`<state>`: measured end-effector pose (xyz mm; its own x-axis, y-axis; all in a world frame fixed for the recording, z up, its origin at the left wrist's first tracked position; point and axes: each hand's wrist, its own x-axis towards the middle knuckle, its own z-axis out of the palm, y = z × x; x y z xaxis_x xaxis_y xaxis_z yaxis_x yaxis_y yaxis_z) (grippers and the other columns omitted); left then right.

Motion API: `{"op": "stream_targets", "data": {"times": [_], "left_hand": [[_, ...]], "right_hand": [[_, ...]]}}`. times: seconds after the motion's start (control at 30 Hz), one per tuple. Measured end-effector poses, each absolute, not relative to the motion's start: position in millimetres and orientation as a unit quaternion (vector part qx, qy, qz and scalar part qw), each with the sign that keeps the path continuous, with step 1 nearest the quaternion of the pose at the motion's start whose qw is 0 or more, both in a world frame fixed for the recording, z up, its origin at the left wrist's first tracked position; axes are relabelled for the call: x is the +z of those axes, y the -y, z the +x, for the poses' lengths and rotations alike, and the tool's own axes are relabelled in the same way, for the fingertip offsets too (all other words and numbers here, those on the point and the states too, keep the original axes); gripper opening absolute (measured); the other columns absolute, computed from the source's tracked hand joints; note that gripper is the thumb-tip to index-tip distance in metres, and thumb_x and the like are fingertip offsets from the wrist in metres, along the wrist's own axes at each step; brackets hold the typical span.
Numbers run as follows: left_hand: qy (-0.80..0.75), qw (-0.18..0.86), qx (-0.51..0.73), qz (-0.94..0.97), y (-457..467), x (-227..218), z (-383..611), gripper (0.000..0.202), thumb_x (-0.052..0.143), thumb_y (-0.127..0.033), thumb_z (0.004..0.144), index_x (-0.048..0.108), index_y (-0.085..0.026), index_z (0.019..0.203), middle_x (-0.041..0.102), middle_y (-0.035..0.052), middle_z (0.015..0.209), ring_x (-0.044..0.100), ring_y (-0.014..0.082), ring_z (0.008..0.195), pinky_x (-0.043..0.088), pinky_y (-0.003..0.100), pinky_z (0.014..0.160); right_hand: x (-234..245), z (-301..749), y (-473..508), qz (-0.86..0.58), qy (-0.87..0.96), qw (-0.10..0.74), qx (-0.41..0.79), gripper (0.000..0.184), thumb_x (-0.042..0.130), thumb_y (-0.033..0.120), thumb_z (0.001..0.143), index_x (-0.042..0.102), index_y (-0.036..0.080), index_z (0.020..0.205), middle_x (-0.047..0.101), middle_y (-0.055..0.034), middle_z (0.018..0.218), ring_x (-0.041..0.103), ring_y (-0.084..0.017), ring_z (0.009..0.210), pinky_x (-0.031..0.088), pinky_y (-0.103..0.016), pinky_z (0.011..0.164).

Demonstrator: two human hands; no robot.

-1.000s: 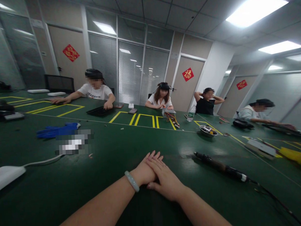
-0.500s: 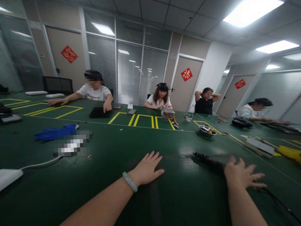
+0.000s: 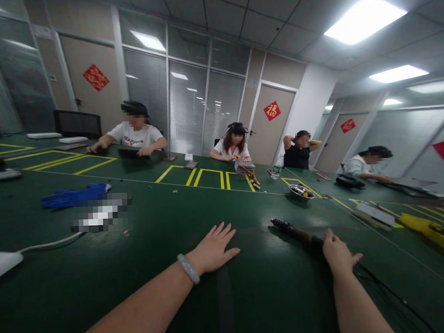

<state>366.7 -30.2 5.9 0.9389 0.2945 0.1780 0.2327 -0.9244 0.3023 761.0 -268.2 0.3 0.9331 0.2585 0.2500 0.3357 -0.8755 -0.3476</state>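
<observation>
My left hand (image 3: 213, 249) lies flat on the green table, fingers spread and nothing in it, with a pale bangle (image 3: 188, 268) round the wrist. Right of it is a dark electric screwdriver (image 3: 297, 235), lying with its tip pointing left and away. My right hand (image 3: 337, 254) is closed at the screwdriver's rear end, where the fingers partly hide it. One finger sticks out to the right. From under that hand a black cord (image 3: 392, 290) runs toward the lower right.
Blue gloves (image 3: 75, 195) and a white power strip (image 3: 7, 264) lie on the left. Farther off are a metal bowl (image 3: 301, 192) of small parts, a water bottle (image 3: 277, 167), a grey box with wires (image 3: 245, 166) and a yellow object (image 3: 430, 229). Several people sit around the table.
My right hand was spread beside the screwdriver's rear; its fingers have now drawn in onto it. The left hand stays flat. The view has shifted slightly right.
</observation>
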Motion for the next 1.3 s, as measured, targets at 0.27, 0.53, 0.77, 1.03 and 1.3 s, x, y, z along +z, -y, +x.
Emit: {"op": "stream_targets", "data": {"times": [0.27, 0.53, 0.77, 1.03, 1.3], "left_hand": [[-0.098, 0.090, 0.213, 0.968, 45, 25, 376, 0.076, 0.035, -0.064, 0.092, 0.007, -0.026, 0.152, 0.013, 0.0043, 0.158, 0.009, 0.0246, 0.145, 0.013, 0.044, 0.117], [-0.051, 0.066, 0.221, 0.972, 53, 27, 383, 0.085, 0.051, -0.062, 0.087, 0.010, -0.026, 0.151, 0.022, 0.0054, 0.156, 0.020, 0.0242, 0.143, 0.016, 0.041, 0.116], [-0.091, 0.073, 0.214, 0.970, 47, 22, 384, 0.070, 0.052, -0.044, 0.092, 0.016, -0.028, 0.150, 0.033, 0.0058, 0.152, 0.045, 0.0234, 0.128, 0.037, 0.036, 0.100], [-0.110, 0.069, 0.213, 0.968, 37, 25, 381, 0.051, 0.052, -0.051, 0.091, 0.043, -0.031, 0.138, 0.061, 0.0030, 0.122, 0.056, 0.0237, 0.107, 0.041, 0.035, 0.088], [-0.126, 0.113, 0.176, 0.970, 12, 35, 366, 0.043, 0.059, -0.047, 0.087, 0.052, -0.032, 0.127, 0.061, 0.0013, 0.120, 0.057, 0.0219, 0.107, 0.040, 0.035, 0.092]], "right_hand": [[7, 704, 218, -0.926, 0.318, 0.203, -0.033, 0.062, 0.009, 0.054, 0.094, 0.062, 0.021, 0.100, 0.064, -0.0121, 0.109, 0.058, -0.029, 0.106, 0.036, -0.054, 0.094], [-2, 569, 168, -0.773, 0.591, 0.228, 0.030, 0.049, 0.010, 0.044, 0.099, 0.047, 0.030, 0.128, 0.052, -0.0075, 0.128, 0.044, -0.023, 0.123, 0.033, -0.049, 0.102], [21, 534, 175, -0.712, 0.682, 0.165, 0.031, 0.065, 0.037, 0.053, 0.094, 0.021, 0.021, 0.148, 0.031, -0.0125, 0.149, 0.024, -0.026, 0.139, 0.022, -0.045, 0.112], [27, 542, 200, -0.889, 0.453, -0.032, -0.052, 0.027, 0.045, 0.036, 0.094, 0.058, 0.013, 0.102, 0.065, -0.0154, 0.092, 0.066, -0.027, 0.084, 0.046, -0.034, 0.070], [27, 589, 171, -0.818, 0.570, 0.064, -0.036, 0.017, 0.050, 0.038, 0.093, 0.055, 0.021, 0.092, 0.066, -0.0034, 0.092, 0.062, -0.018, 0.083, 0.037, -0.027, 0.068]]}}
